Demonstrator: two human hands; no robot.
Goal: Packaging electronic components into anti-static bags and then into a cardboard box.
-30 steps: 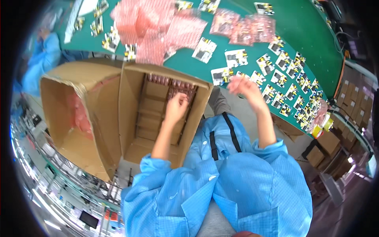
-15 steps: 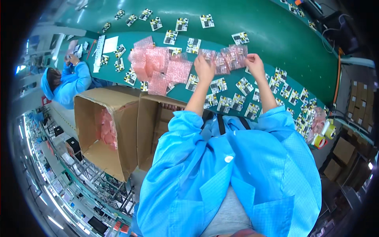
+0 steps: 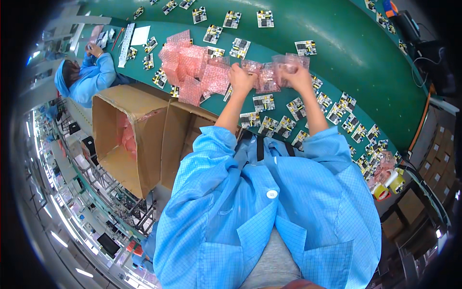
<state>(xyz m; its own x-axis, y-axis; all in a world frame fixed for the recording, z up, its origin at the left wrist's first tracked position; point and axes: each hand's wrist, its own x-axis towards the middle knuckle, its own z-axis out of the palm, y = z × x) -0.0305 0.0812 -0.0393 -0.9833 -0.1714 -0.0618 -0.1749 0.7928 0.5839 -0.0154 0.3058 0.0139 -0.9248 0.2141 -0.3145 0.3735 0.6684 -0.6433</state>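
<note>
Both of my hands are over the green table at pink, see-through bubble wrap (image 3: 267,81). My left hand (image 3: 242,79) pinches its left end, fingers closed. My right hand (image 3: 299,79) curls around the right part, and a flap of wrap (image 3: 294,59) stands up behind its fingers. Boards seem to show dimly through the wrap, but how many I cannot tell. Just left of my left hand lies a heap of pink bubble-wrap pieces (image 3: 185,63). A circuit board (image 3: 263,103) lies bare in front of the wrap, and another board (image 3: 239,48) is behind my left hand.
Several more boards (image 3: 347,102) spread to the right, near yellow tape rolls (image 3: 395,183). An open cardboard box (image 3: 126,166) with pink wrap inside stands at the table's near left edge. A co-worker in blue (image 3: 89,77) sits at the far left.
My right hand has moved left and inward, from the wrap's right end onto the wrap. My left hand stays at its left end. The whole view has shifted slightly.
</note>
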